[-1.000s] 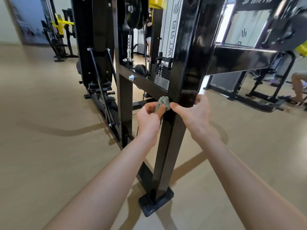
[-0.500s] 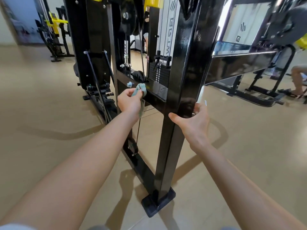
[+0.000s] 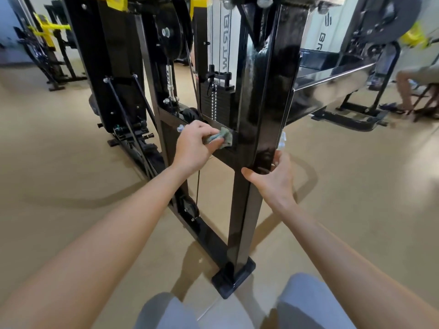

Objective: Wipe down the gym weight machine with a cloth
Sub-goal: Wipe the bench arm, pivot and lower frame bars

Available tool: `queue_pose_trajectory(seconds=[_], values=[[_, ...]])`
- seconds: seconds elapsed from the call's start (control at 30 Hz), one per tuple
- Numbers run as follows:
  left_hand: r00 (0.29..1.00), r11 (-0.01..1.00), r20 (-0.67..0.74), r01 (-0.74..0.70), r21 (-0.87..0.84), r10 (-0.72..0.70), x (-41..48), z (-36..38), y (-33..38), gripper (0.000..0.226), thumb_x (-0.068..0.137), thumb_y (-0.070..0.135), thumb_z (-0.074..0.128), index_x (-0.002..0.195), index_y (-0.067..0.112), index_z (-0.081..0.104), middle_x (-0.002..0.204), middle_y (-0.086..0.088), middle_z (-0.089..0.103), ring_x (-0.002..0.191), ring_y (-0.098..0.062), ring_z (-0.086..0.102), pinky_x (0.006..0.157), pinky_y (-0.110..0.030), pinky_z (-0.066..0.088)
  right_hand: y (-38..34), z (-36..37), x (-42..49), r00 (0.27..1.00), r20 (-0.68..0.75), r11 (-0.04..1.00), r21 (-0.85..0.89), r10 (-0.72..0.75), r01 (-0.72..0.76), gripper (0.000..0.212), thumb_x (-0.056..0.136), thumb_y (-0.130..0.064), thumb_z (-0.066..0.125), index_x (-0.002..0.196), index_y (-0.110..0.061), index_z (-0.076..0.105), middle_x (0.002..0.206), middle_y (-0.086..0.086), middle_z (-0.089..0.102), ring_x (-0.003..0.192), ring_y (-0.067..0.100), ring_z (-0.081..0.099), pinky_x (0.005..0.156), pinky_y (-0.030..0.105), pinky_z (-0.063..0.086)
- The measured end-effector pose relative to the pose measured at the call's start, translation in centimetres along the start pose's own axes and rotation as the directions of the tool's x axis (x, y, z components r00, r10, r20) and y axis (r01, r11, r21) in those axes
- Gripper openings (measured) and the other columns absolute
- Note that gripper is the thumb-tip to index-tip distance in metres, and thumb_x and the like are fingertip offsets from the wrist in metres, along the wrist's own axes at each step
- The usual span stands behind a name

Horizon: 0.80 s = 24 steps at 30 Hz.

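Grey-clad knees (image 3: pixel 166 312) are now showing at the bottom edge, as they were not half a second ago, and the machine is filling more of the view. Beyond them, well below both hands, the black foot plate (image 3: pixel 234 279) is sitting on the tan floor (image 3: pixel 71 186).

The right hand (image 3: pixel 273 176) is staying where it was, clamped on the glossy black upright post (image 3: pixel 256 103). Its thumb is lying across the near face and its fingers are curling round the far right edge.

The left hand (image 3: pixel 194 146) has been travelling. Half a second ago it was at the bolt (image 3: pixel 180 128) near the left end of the crossbar (image 3: pixel 225 160); now it is sitting further right, with the bolt just left of its knuckles. Its fingers are closing tight on the grey-green cloth (image 3: pixel 223 138), thumb underneath. They are pressing the bunched cloth against the crossbar's face, just beside the post, up and left of the right hand.

Just above the left hand the weight stack (image 3: pixel 216 100) is standing between its guide rods, and higher still a pulley wheel (image 3: pixel 171 34) is hanging.

Behind the stack a white panel (image 3: pixel 226 24) is carrying the lettering "BRTW", reading reversed. Far to the right of the right hand, a second panel (image 3: pixel 325 41) is showing "BR" before the frame hides the rest.
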State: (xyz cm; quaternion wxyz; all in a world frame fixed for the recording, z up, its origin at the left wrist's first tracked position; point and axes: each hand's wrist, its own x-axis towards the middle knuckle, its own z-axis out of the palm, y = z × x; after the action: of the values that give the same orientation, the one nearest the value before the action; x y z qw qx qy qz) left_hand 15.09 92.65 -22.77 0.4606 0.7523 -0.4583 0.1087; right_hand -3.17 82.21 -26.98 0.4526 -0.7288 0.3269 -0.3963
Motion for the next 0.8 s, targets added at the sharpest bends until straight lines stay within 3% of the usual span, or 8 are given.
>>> queue_pose_trajectory(seconds=[0.1,0.2,0.3,0.43,0.57,0.8], values=[[0.956,0.980,0.220,-0.197,-0.010,0.194,0.6,-0.2,0.7,0.023,0.092,0.024,0.072,0.114,0.015,0.075,0.112,0.001,0.064,0.106,-0.014,0.060,0.091,-0.031,0.052,-0.2,0.1,-0.2,1.000,-0.003,1.000,-0.012,-0.004,0.004,0.064,0.065,-0.031,0.093,0.109,-0.035,0.047,0.107,-0.010,0.064,0.105,0.016,0.065,0.096,0.042,0.056],[0.895,0.954,0.354,-0.299,0.028,0.270,2.1,-0.1,1.0,0.024,0.096,0.022,0.067,0.117,0.014,0.074,0.116,-0.002,0.065,0.108,-0.016,0.060,0.092,-0.034,0.053,-0.3,0.0,-0.3,1.000,0.008,1.000,-0.022,-0.003,0.003,0.067,0.066,-0.031,0.093,0.115,-0.030,0.047,0.109,-0.010,0.063,0.107,0.016,0.064,0.098,0.042,0.055],[0.897,0.965,0.408,-0.235,0.113,0.171,4.2,-0.2,0.5,0.026,0.097,0.031,0.065,0.119,0.021,0.074,0.118,0.003,0.063,0.108,-0.014,0.059,0.095,-0.040,0.053,-0.4,-0.3,-0.3,1.000,0.025,1.000,-0.014,-0.006,0.006,0.068,0.067,-0.030,0.093,0.119,-0.028,0.048,0.111,-0.009,0.063,0.108,0.016,0.064,0.099,0.041,0.055],[0.941,0.955,0.339,-0.096,0.280,-0.005,5.7,-1.1,-1.2,0.032,0.094,0.049,0.063,0.121,0.034,0.072,0.123,0.007,0.063,0.113,-0.016,0.057,0.091,-0.045,0.053,-0.3,-0.4,-0.3,0.999,0.040,1.000,-0.001,-0.001,0.001,0.073,0.064,-0.036,0.093,0.122,-0.029,0.048,0.114,-0.009,0.064,0.110,0.014,0.064,0.099,0.042,0.055],[0.949,0.948,0.308,-0.034,0.318,-0.069,6.1,-2.0,-2.3,0.038,0.096,0.050,0.061,0.127,0.029,0.070,0.129,0.001,0.063,0.117,-0.020,0.057,0.093,-0.045,0.052,-0.1,-0.6,-0.3,0.998,0.056,1.000,0.012,0.006,-0.007,0.075,0.062,-0.039,0.092,0.123,-0.031,0.049,0.116,-0.009,0.064,0.111,0.013,0.063,0.100,0.041,0.055],[0.893,0.976,0.451,-0.095,0.197,-0.004,5.0,-2.6,-1.0,0.036,0.093,0.041,0.067,0.122,0.021,0.071,0.118,0.004,0.059,0.109,-0.019,0.057,0.092,-0.041,0.052,0.2,-0.4,0.0,0.998,0.060,0.998,0.067,0.010,-0.014,0.076,0.055,-0.046,0.090,0.120,-0.034,0.052,0.113,-0.012,0.066,0.109,0.012,0.065,0.098,0.041,0.056]])
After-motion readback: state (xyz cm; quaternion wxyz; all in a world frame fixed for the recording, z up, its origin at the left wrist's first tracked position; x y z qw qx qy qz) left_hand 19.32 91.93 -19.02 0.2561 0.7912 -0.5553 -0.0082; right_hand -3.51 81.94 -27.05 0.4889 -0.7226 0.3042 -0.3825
